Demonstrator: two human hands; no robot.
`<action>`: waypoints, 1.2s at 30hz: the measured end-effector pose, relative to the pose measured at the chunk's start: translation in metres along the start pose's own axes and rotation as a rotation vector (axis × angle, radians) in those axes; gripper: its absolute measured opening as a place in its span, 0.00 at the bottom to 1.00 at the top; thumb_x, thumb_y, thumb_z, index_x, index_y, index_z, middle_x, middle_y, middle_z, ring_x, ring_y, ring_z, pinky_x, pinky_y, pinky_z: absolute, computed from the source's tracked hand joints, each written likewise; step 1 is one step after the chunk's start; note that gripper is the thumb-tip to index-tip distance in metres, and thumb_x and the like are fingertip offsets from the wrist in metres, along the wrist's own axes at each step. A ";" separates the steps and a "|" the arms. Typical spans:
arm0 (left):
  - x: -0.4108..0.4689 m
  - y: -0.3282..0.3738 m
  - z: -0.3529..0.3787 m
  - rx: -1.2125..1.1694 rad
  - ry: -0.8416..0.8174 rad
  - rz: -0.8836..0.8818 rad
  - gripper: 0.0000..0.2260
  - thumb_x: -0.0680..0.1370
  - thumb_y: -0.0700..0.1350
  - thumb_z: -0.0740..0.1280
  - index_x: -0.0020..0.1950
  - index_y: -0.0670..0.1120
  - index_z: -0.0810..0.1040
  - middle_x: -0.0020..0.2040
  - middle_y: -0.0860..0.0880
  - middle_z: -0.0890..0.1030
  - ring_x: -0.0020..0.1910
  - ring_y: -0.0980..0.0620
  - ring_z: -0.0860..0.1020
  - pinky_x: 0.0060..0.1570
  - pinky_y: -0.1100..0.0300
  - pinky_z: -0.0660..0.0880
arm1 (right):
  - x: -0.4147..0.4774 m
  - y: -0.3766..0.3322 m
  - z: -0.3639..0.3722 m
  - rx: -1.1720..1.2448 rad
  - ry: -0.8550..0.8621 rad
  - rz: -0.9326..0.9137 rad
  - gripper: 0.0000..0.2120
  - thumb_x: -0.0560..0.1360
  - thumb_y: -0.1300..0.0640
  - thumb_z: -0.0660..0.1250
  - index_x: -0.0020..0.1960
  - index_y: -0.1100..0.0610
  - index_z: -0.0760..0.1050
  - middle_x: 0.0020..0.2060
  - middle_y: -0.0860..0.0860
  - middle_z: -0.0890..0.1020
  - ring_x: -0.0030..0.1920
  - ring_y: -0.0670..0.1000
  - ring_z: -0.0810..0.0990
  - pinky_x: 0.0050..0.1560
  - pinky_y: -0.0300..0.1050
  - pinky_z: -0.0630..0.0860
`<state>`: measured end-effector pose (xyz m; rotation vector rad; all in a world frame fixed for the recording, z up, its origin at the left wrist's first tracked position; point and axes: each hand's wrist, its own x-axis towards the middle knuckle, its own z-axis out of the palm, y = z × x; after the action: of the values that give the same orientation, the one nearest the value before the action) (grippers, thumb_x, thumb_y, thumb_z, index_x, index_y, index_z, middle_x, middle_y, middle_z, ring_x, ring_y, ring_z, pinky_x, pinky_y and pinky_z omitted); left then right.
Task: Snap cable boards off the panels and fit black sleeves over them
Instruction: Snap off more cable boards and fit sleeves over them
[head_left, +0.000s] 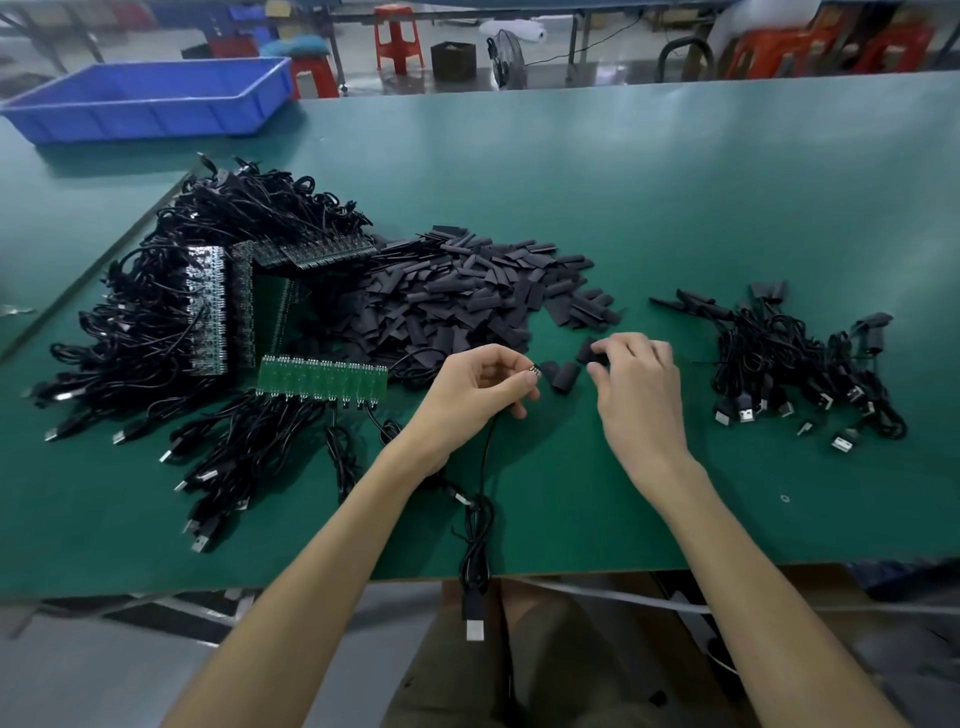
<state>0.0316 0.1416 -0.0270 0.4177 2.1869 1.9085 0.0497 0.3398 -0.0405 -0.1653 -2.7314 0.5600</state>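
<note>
My left hand (480, 392) pinches a small cable board (534, 370) at its fingertips; its black cable (480, 519) hangs down over the table's front edge, ending in a USB plug (474, 621). My right hand (636, 382) holds a black sleeve (592, 353) between fingers and thumb, just right of the board. Two loose sleeves (561, 375) lie between the hands. A green panel of boards (322, 382) with cables attached lies to the left. A big heap of black sleeves (467, 296) sits behind the hands.
A large pile of panels with cables (197, 291) fills the left of the green table (675, 197). Sleeved cables (800, 364) are heaped at the right. A blue crate (150, 101) stands at the back left. Red stools stand beyond the table.
</note>
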 end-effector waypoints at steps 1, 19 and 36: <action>0.000 0.000 0.000 0.001 -0.001 0.002 0.04 0.80 0.43 0.72 0.50 0.43 0.82 0.43 0.47 0.86 0.35 0.52 0.81 0.46 0.65 0.77 | -0.001 0.000 -0.001 -0.005 0.010 0.000 0.14 0.83 0.57 0.65 0.67 0.59 0.77 0.65 0.54 0.78 0.66 0.57 0.69 0.66 0.52 0.68; -0.003 -0.002 0.001 0.023 0.057 0.056 0.03 0.81 0.43 0.70 0.51 0.44 0.81 0.41 0.50 0.85 0.34 0.54 0.78 0.43 0.65 0.75 | -0.008 -0.008 -0.008 0.175 -0.082 -0.225 0.11 0.78 0.55 0.73 0.57 0.60 0.83 0.53 0.51 0.80 0.59 0.53 0.72 0.61 0.47 0.71; -0.004 0.001 0.001 0.109 0.061 0.088 0.04 0.80 0.43 0.71 0.54 0.45 0.84 0.41 0.51 0.85 0.31 0.58 0.77 0.38 0.63 0.77 | -0.001 0.002 -0.011 0.713 0.065 0.019 0.13 0.80 0.70 0.66 0.51 0.53 0.81 0.51 0.50 0.82 0.49 0.44 0.85 0.46 0.33 0.80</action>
<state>0.0357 0.1411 -0.0266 0.4877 2.3565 1.8747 0.0551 0.3453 -0.0323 -0.0258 -2.2981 1.4469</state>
